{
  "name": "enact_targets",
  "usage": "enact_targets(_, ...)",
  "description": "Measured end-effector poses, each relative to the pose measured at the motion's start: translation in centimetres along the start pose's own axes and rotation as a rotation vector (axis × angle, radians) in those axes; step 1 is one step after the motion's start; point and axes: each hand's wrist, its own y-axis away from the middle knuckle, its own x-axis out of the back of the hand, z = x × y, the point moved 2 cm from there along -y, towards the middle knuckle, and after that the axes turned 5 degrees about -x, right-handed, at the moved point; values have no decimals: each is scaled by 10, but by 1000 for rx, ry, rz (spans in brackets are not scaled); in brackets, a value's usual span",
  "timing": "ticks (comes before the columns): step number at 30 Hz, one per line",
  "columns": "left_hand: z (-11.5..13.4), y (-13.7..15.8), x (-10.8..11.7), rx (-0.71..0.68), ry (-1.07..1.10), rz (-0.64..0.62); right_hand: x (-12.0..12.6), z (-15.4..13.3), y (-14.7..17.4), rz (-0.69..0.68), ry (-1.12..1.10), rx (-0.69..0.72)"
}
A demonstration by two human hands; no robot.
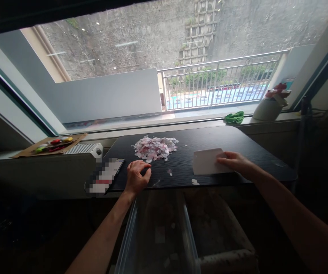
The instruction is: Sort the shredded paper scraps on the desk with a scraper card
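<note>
A white flat card (207,161) with rounded corners is in my right hand (234,161), pinched at its right edge between thumb and fingers. The card leans low over the right half of the black table (223,139). My left hand (138,175) rests at the table's front left, its fingers loosely bent and the thumb apart, with nothing in it. Just beyond the left hand lies a heap of torn paper bits (154,147), white and pinkish. Between the hands are a few loose scraps (169,172), and another paper scrap (195,182) sits at the front edge.
A phone (109,175) lies at the table's left edge. Below the front edge stand a clear plastic bin (191,228) with some scraps inside and a second, stained container (226,258). A green cloth (234,117) and a pale jug-like vessel (268,108) are on the windowsill.
</note>
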Motion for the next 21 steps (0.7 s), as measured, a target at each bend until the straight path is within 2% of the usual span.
enact_targets(7, 0, -1, 0, -14, 7, 16, -6, 5, 8, -111, 10, 13)
enact_targets(15, 0, -1, 0, -13, 4, 13, -4, -1, 24, -143, -41, 4)
enact_targets(19, 0, -1, 0, -12, -1, 15, 3, -2, 26, -110, -31, 55)
enact_targets(21, 1, -1, 0, -9, -5, 10, -2, -3, 25, -61, -29, 110)
